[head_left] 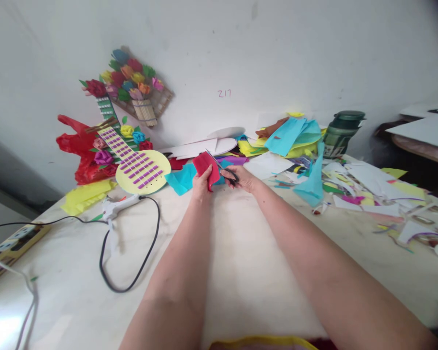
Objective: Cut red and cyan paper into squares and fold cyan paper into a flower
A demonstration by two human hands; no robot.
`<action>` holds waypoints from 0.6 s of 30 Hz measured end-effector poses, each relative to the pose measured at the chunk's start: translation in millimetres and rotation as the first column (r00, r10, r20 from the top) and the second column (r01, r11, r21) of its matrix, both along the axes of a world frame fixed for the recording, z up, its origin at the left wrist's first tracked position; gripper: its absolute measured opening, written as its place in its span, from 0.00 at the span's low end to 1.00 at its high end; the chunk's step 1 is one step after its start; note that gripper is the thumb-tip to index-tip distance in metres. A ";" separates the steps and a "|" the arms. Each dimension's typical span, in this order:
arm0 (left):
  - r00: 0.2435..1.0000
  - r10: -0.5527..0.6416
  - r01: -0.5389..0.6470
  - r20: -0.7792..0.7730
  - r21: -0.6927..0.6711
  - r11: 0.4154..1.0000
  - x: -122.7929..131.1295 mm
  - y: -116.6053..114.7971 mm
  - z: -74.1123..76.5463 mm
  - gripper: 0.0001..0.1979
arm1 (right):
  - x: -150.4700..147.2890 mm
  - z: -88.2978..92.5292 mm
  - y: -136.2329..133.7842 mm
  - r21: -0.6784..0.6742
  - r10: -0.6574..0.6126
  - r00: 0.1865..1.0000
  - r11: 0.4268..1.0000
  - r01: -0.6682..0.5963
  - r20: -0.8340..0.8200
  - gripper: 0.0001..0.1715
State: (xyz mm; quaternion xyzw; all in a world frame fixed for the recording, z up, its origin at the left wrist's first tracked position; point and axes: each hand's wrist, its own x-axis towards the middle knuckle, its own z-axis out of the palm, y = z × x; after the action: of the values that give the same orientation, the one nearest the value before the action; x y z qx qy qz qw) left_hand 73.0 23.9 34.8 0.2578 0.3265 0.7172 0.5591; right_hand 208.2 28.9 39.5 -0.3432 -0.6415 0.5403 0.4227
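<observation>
One table (248, 291): pale, offcuts (365, 206) at right.
Left hand (202, 182): pinching red paper (201, 161) near its lower end.
Right hand (243, 180): gripping scissors (232, 178) by the handles.
Red paper: in front of blue paper (181, 181), blades at its right edge; a loose pinch could let it slip, skewing any cut.
Scissors: could nick the left hand, if angled inward.

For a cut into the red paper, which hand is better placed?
Probably the right hand: it holds the scissors, their blades close beside the red paper. The left hand is occupied gripping that paper.
</observation>
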 end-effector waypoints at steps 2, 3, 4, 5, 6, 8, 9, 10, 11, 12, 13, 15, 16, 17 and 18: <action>1.000 -0.018 0.018 -0.004 0.006 1.000 0.4 -0.3 -0.3 0.07 | 0.4 0.6 -0.1 0.016 -0.001 1.000 1.000 0.001 -0.005 0.18; 1.000 -0.025 0.025 -0.004 0.008 1.000 0.6 -0.6 -0.3 0.07 | 0.5 1.0 -0.2 0.022 -0.002 1.000 1.000 0.002 -0.006 0.19; 0.999 -0.032 0.032 -0.003 0.009 0.999 0.8 -0.9 -0.2 0.07 | 0.4 1.5 -0.3 0.028 -0.003 1.000 1.000 0.003 -0.006 0.19; 0.999 -0.038 0.038 -0.001 0.009 0.999 1.0 -1.3 0.0 0.08 | 0.2 2.0 -0.3 0.032 -0.003 1.000 0.999 0.003 -0.005 0.19; 0.999 -0.040 0.040 0.002 0.009 0.999 1.2 -1.5 0.2 0.08 | -0.1 2.4 -0.2 0.037 -0.002 1.000 0.999 0.002 -0.003 0.19; 0.999 -0.041 0.041 0.002 0.008 0.999 1.3 -1.6 0.4 0.08 | -0.8 3.0 0.3 0.039 -0.004 1.000 0.999 0.005 -0.004 0.18; 0.999 -0.040 0.040 0.000 0.009 0.999 1.3 -1.5 0.3 0.08 | -1.3 3.3 0.5 0.036 -0.008 1.000 0.999 0.008 -0.005 0.19; 0.999 -0.040 0.040 -0.002 0.011 0.999 1.3 -1.3 0.1 0.08 | -1.9 3.6 0.6 0.030 -0.014 1.000 0.999 0.014 -0.005 0.19; 0.999 -0.041 0.041 -0.003 0.014 0.999 1.3 -1.1 -0.1 0.08 | -2.5 3.9 0.7 0.024 -0.021 1.000 0.999 0.021 -0.007 0.19; 0.999 -0.043 0.043 -0.003 0.018 0.999 1.2 -0.8 -0.3 0.08 | -3.2 4.2 0.7 0.019 -0.027 1.000 0.999 0.027 -0.007 0.19; 0.999 -0.047 0.047 -0.004 0.022 0.999 1.2 -0.7 -0.5 0.08 | -3.8 4.4 0.7 0.017 -0.033 0.999 0.999 0.033 -0.007 0.19; 0.999 -0.051 0.051 -0.007 0.028 0.998 1.2 -0.7 -0.7 0.08 | -4.8 4.5 0.8 0.015 -0.043 0.999 0.999 0.043 -0.007 0.19; 0.999 -0.051 0.052 -0.009 0.029 0.998 1.2 -0.8 -0.7 0.07 | -5.0 4.3 1.0 0.014 -0.045 0.999 0.999 0.045 -0.009 0.19; 0.999 -0.051 0.052 -0.012 0.029 0.998 1.2 -0.9 -0.7 0.07 | -5.1 3.9 1.3 0.014 -0.045 0.999 0.999 0.046 -0.012 0.18; 0.999 -0.050 0.050 -0.014 0.026 0.998 1.2 -1.0 -0.7 0.08 | -5.1 3.4 1.8 0.013 -0.044 0.999 0.999 0.044 -0.016 0.18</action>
State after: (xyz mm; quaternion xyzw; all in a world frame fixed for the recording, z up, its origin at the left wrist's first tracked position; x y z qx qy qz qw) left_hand 74.2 22.9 34.1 0.2782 0.3140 0.7055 0.5712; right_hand 203.1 30.7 42.9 -0.3502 -0.6342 0.5291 0.4418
